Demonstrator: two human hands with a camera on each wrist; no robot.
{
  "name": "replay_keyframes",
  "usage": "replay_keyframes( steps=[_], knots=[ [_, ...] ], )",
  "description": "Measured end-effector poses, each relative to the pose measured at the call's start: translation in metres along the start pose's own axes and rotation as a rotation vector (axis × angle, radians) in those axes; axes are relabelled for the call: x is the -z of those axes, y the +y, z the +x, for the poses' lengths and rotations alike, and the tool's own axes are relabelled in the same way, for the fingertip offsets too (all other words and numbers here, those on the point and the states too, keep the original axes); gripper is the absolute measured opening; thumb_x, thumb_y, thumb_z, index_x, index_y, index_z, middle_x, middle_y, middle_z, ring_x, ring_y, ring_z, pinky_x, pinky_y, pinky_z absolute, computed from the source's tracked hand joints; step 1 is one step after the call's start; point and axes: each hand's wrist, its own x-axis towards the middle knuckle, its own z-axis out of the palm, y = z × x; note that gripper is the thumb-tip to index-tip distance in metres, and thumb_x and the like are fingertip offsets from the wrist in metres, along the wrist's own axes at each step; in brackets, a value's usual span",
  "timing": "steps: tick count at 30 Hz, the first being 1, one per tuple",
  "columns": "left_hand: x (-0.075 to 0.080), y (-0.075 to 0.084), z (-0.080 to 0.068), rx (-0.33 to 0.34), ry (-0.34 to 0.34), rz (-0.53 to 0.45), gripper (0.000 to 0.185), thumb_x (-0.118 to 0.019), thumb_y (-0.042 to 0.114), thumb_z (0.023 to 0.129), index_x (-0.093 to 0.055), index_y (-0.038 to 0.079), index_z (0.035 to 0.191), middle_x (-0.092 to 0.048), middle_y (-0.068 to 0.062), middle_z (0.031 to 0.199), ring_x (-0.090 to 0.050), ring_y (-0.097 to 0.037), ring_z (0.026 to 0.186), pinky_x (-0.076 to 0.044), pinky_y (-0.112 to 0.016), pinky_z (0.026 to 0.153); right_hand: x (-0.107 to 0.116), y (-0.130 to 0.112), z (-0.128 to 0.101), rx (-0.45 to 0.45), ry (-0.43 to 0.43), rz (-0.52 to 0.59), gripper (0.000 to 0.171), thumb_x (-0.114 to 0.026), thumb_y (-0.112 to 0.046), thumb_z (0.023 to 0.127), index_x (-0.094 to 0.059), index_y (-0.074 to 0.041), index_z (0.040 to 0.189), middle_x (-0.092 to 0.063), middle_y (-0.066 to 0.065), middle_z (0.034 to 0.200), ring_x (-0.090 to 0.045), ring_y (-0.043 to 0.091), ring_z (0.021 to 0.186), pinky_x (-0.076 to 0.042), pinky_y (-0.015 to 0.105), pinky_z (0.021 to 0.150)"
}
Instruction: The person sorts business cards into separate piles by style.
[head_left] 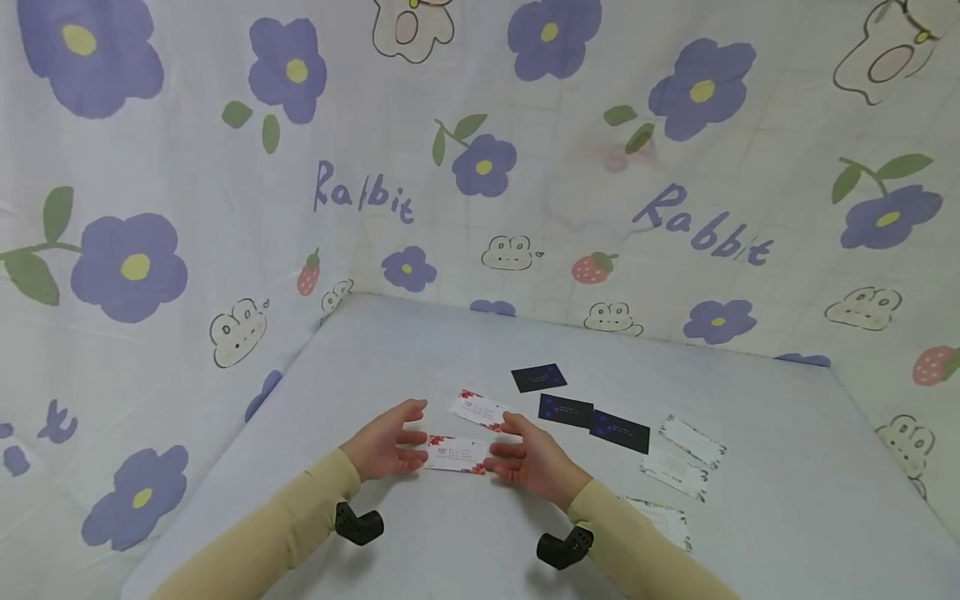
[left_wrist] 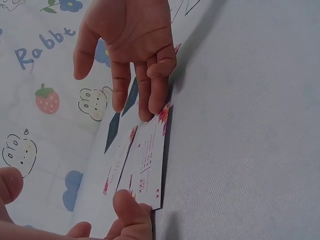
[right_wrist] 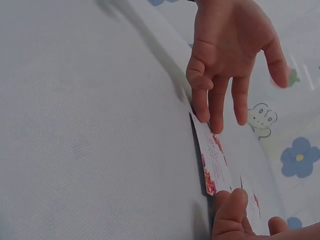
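Observation:
A white business card with red floral corners (head_left: 456, 454) lies between the two hands in the head view. At its left end is the left hand (head_left: 381, 446), thumb raised and fingertips right at the short edge. The right hand (head_left: 542, 465) faces it at the other end, its fingers extended to the card's edge. Both wrist views show the fingertips low, at the two ends of the card. Just behind lies a second red-cornered white card (head_left: 477, 408), partly overlapped by the right thumb in the head view.
Three black cards, one of them at the back (head_left: 538, 377), form a staggered row beyond the right hand. White cards with green leafy corners (head_left: 675, 475) lie farther right, one partly hidden by the right sleeve (head_left: 637, 533). A printed curtain (head_left: 480, 217) surrounds the white table (head_left: 405, 350).

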Motion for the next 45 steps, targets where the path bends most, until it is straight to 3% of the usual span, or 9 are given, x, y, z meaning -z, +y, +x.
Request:
replay_keyframes(
  steps=[11,18,26,29,37,45],
  knots=[
    [-0.012,-0.005,0.002,0.016,-0.021,-0.096,0.077,-0.052,0.048,0.101,-0.026,0.001,0.156,-0.041,-0.031,0.148,-0.054,-0.030,0.104,-0.049,-0.023,0.072,0.011,-0.002,-0.007,0.008,-0.007,0.020,0.067,-0.046,-0.047,0.105,-0.036,0.001,0.151,-0.061,0.023,0.130,-0.067,0.021,0.093,-0.053,0.023,0.075],
    [-0.029,-0.007,0.001,-0.027,-0.032,0.006,0.077,-0.053,0.050,0.100,-0.031,0.003,0.156,-0.046,-0.027,0.148,-0.054,-0.030,0.109,-0.049,-0.025,0.076,0.023,-0.005,-0.019,0.009,0.010,-0.059,0.067,-0.045,-0.048,0.105,-0.037,-0.003,0.153,-0.056,0.025,0.139,-0.065,0.021,0.095,-0.053,0.023,0.073],
    [-0.053,-0.006,0.013,-0.026,-0.090,0.028,0.076,-0.051,0.052,0.101,-0.030,0.006,0.157,-0.045,-0.026,0.152,-0.055,-0.034,0.118,-0.050,-0.031,0.089,0.044,-0.008,-0.026,0.044,0.032,-0.081,0.070,-0.043,-0.049,0.106,-0.031,-0.002,0.157,-0.046,0.032,0.150,-0.058,0.035,0.124,-0.056,0.031,0.087],
    [-0.062,-0.004,0.015,-0.018,-0.106,0.023,0.075,-0.051,0.052,0.101,-0.031,0.008,0.158,-0.045,-0.025,0.153,-0.055,-0.034,0.118,-0.050,-0.033,0.091,0.051,-0.010,-0.029,0.053,0.048,-0.096,0.071,-0.043,-0.049,0.106,-0.031,-0.002,0.157,-0.047,0.031,0.150,-0.057,0.037,0.127,-0.056,0.033,0.091],
    [-0.063,0.002,0.007,-0.012,-0.120,0.086,0.069,-0.047,0.049,0.104,-0.032,0.009,0.158,-0.045,-0.028,0.153,-0.056,-0.039,0.124,-0.052,-0.038,0.095,0.052,-0.012,-0.035,0.061,0.045,-0.206,0.067,-0.043,-0.045,0.106,-0.033,-0.001,0.155,-0.050,0.030,0.148,-0.058,0.036,0.126,-0.055,0.038,0.096],
    [-0.070,-0.003,-0.006,0.004,-0.137,0.150,0.068,-0.050,0.046,0.102,-0.035,0.007,0.156,-0.049,-0.029,0.148,-0.060,-0.039,0.119,-0.054,-0.042,0.095,0.054,-0.009,-0.047,0.004,0.069,-0.282,0.065,-0.046,-0.044,0.105,-0.037,-0.002,0.154,-0.056,0.027,0.142,-0.064,0.028,0.105,-0.055,0.033,0.088]
  ],
)
